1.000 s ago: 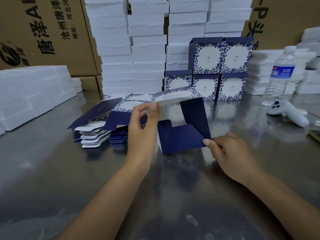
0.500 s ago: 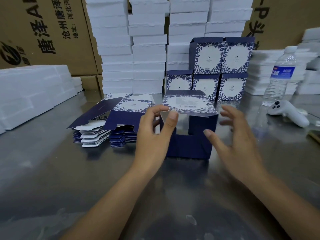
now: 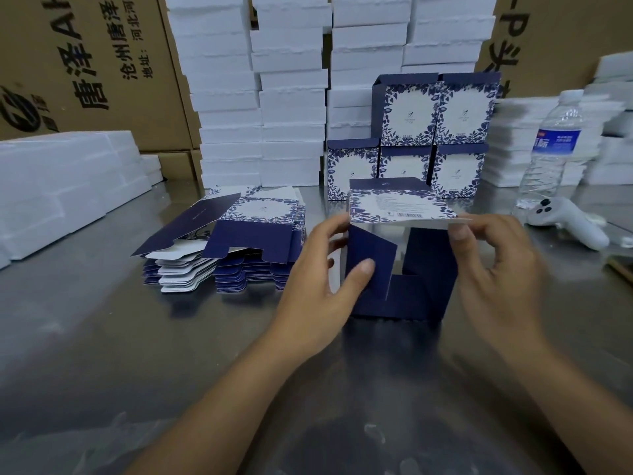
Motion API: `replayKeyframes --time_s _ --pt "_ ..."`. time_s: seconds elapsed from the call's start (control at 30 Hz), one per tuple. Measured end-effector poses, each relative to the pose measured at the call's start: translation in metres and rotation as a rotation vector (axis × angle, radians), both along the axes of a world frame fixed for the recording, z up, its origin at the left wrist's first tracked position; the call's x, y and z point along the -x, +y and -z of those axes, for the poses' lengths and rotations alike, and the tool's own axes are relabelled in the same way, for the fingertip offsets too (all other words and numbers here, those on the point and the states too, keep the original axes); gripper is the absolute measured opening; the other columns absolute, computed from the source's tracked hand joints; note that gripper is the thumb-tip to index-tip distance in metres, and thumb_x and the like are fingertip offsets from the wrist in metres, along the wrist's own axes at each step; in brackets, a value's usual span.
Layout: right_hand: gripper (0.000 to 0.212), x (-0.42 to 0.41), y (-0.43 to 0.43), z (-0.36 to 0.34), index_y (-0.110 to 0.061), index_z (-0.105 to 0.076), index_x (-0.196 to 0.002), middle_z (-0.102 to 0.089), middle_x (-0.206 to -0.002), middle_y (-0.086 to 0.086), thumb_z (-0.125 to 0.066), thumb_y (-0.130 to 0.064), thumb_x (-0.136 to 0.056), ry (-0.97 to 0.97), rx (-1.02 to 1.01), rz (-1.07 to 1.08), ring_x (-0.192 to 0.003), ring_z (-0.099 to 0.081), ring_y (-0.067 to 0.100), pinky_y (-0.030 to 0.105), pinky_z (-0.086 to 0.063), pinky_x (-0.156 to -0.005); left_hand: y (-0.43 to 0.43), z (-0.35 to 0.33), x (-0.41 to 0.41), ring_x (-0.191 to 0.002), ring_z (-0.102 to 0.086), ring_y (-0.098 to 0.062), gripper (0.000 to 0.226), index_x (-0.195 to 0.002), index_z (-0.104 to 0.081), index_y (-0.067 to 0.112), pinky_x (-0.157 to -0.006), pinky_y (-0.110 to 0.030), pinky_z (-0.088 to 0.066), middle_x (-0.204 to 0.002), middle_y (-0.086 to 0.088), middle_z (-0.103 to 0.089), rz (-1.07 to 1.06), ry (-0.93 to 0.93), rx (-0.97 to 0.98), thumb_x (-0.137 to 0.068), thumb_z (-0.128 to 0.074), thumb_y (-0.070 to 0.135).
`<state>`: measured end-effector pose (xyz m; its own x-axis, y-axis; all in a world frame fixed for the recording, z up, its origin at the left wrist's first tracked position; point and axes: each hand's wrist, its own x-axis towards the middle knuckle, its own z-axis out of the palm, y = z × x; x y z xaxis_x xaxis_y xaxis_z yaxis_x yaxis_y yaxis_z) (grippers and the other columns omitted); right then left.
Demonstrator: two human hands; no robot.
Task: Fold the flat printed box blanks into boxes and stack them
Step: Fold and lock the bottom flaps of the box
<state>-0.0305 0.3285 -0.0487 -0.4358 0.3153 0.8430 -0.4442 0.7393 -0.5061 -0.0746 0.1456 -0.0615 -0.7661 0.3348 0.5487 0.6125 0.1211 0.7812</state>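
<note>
"While the left hand [image 3: 315, 279] grips the half-folded box [image 3: 424, 269], thumb on its navy flap [image 3: 368, 248], what's the right hand [image 3: 496, 265] doing?"

"Pinching the printed top panel [image 3: 394, 207]. Box sits on the steel table [image 3: 102, 337], beside the flat blanks [image 3: 239, 255]."

Navy box [image 3: 424, 272] with blue-and-white floral panel, white foam blocks [image 3: 260, 97], brown cartons [image 3: 85, 63]

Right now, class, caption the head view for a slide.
Left hand and right hand fold a blue box on a table; flat blanks beside, finished boxes behind.
</note>
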Motion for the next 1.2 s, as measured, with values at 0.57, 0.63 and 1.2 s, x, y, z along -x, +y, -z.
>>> replayKeyframes --time_s 0.57,0.63,1.2 --pt "0.035 -0.002 -0.001 0.0 -0.013 -0.065 -0.086 -0.058 -0.079 0.004 -0.047 -0.042 -0.092 0.136 -0.109 -0.098 -0.082 -0.049 -0.017 0.002 -0.036 -0.074 -0.007 -0.004 -0.001 -0.051 -0.035 -0.014 0.044 -0.064 -0.027 0.024 -0.049 -0.033 -0.025 -0.052 0.005 -0.036 -0.406 0.182 0.228 -0.084 -0.029 0.064" --pt "0.042 -0.001 0.0 0.001 -0.006 -0.068 -0.084 -0.058 -0.078 0.002 -0.047 -0.041 -0.094 0.166 -0.149 -0.081 -0.081 -0.05 -0.012 0.006 -0.037 -0.075 -0.009 -0.007 -0.004 -0.048 -0.033 -0.016 0.042 -0.063 -0.023 0.026 -0.047 -0.033 -0.019 -0.048 0.005 -0.032 -0.435 0.234 0.255 -0.084 -0.023 0.062" --pt "0.041 -0.004 -0.003 0.002 0.002 -0.067 -0.083 -0.058 -0.077 0.008 -0.04 -0.025 -0.099 0.158 -0.276 0.098 -0.074 -0.049 0.015 0.013 -0.033 -0.069 -0.011 -0.003 0.004 -0.047 -0.034 -0.014 0.045 -0.058 -0.029 0.024 -0.048 -0.033 -0.023 -0.045 0.005 -0.032 -0.389 0.196 0.332 -0.086 -0.051 0.052"
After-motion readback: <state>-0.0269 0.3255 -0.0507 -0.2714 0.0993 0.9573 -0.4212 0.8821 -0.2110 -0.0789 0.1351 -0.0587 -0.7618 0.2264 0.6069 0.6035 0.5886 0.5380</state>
